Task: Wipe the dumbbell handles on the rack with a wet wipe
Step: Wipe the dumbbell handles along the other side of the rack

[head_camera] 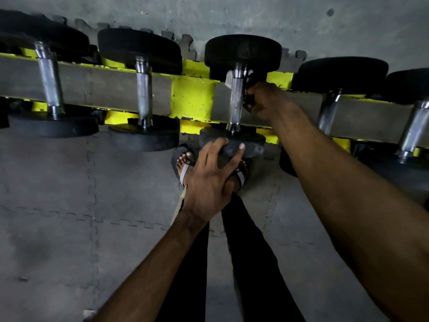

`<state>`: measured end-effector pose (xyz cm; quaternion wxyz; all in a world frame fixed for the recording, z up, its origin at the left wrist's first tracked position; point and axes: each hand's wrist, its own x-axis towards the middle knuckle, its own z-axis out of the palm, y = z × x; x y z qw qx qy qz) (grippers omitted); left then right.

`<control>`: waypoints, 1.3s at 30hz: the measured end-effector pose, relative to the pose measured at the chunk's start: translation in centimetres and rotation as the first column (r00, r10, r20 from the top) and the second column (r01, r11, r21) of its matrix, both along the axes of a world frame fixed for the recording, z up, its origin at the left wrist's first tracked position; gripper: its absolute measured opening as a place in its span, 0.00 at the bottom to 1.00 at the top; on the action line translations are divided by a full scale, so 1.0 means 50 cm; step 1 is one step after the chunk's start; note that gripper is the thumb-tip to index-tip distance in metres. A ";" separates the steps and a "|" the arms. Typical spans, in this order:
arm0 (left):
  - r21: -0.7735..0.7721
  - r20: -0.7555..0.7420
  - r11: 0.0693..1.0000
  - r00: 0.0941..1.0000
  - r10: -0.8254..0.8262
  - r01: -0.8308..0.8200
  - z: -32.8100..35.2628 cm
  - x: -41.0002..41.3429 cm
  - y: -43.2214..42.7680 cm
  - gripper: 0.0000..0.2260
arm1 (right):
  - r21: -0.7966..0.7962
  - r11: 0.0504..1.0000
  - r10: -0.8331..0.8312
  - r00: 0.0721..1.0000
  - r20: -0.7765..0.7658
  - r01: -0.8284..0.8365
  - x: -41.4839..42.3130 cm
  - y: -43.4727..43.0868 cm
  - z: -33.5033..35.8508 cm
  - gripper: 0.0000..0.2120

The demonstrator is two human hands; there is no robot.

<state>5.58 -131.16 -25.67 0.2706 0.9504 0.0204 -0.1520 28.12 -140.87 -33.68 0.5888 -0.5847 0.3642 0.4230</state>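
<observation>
Chrome handle [236, 98] in right hand [264, 101] (fingers curled); left hand [209, 182] grips head [254, 141].

A yellow rack [191, 98] with chipped paint runs from left to right, with a far rail [195, 68], a near rail [118, 117] and a grey band [104, 87] between them. Five dumbbells lie across it side by side, each with one black head at the far rail, the other at the near rail, and its metal handle bridging the band. From the left they are the first dumbbell [50, 82], the second dumbbell [144, 94], the third dumbbell [236, 98], the fourth dumbbell [341, 73] and the fifth dumbbell [415, 126], which is cut by the right edge. The rack stands on a floor [58, 205] of grey interlocking mats.
</observation>
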 end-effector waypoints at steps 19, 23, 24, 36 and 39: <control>-0.047 0.024 0.998 0.999 0.048 -0.047 0.002 -0.003 -0.007 0.34 | -0.442 0.617 0.763 0.634 0.131 -0.652 -0.080 -0.069 0.056 0.05; -0.043 0.036 0.998 0.998 0.056 -0.055 -0.002 -0.004 -0.010 0.35 | -0.554 0.606 0.760 0.622 0.189 -0.571 -0.096 -0.067 0.083 0.11; -0.044 0.036 0.998 0.998 0.049 -0.048 -0.004 -0.004 -0.008 0.35 | -0.611 0.564 0.783 0.595 0.182 -0.556 -0.103 -0.058 0.092 0.13; -0.046 0.013 0.996 0.997 0.074 -0.073 0.002 -0.012 -0.021 0.36 | -0.737 0.576 0.719 0.648 0.252 -0.353 -0.157 -0.040 0.095 0.15; -0.026 0.014 0.991 0.991 0.132 -0.132 0.015 -0.014 -0.053 0.36 | -0.683 0.612 0.738 0.597 0.314 -0.398 -0.154 -0.065 0.113 0.10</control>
